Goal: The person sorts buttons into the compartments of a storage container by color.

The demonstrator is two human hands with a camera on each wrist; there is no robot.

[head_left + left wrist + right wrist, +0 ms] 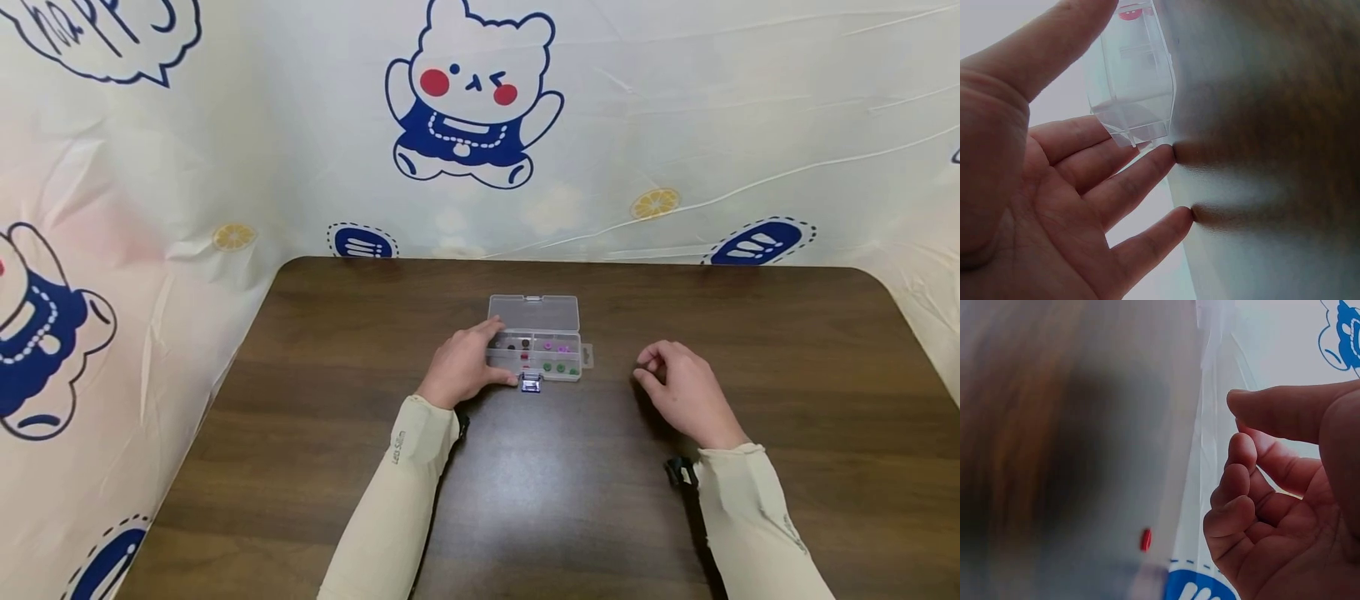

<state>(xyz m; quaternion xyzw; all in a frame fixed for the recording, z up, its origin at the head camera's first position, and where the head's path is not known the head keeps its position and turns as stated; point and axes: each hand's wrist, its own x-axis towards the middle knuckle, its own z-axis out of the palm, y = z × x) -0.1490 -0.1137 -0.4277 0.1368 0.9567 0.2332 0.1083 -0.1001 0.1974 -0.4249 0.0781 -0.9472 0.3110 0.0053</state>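
Observation:
A clear plastic compartment box (551, 358) lies on the table with its lid (534, 313) folded back. Small dark, purple, red and green pieces sit in its compartments. My left hand (467, 363) holds the box at its left end, thumb along the near edge and fingers at the far side. In the left wrist view the box end (1138, 94) shows between thumb and fingers. To the right of the box, my right hand (686, 387) hovers with loosely curled fingers and nothing visible in them. A small red piece (1146, 540) appears near it in the right wrist view.
A small shiny silver-blue piece (531, 383) is at the box's near edge. A clear tab (588, 356) sticks out at its right end. The brown wooden table (570, 517) meets a printed cloth (600, 50) at the back.

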